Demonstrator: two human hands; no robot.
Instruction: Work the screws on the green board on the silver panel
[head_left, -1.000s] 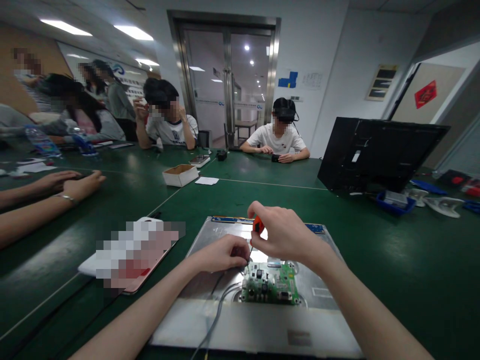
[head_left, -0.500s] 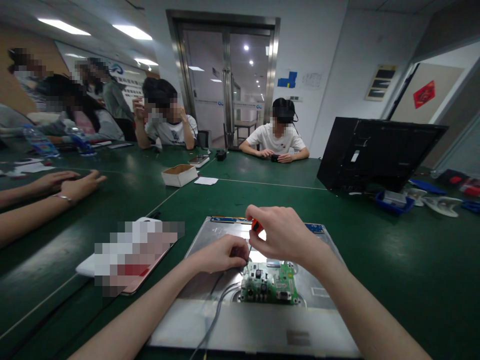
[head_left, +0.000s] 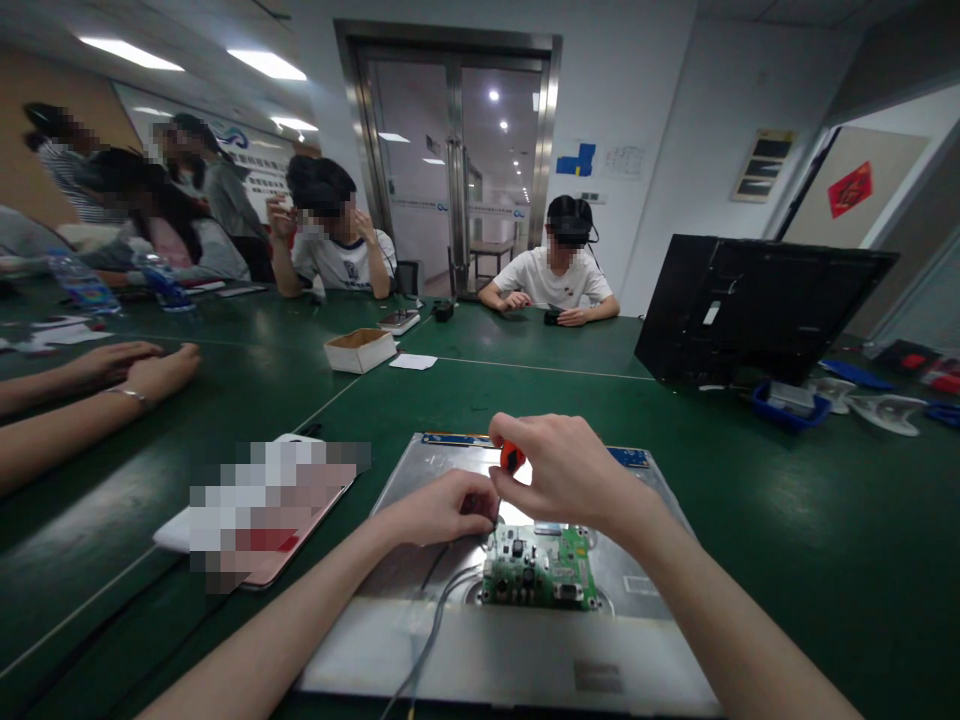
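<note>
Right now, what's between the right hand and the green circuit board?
In the head view, an orange screwdriver, gripped by the right hand, its thin shaft pointing down toward the upper-left corner of the green circuit board, beside the left hand.

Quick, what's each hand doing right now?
Left hand: curled beside the green board; can't tell if it holds anything.
Right hand: closed on the orange screwdriver.

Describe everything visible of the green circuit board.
The green circuit board is roughly rectangular, crowded with dark and silvery parts, a connector near its front edge. It lies parts-up on the silvery panel. Grey cables reach its left side. The left hand and the orange tool in the right hand are near its far left corner; whether they touch it is unclear.
</note>
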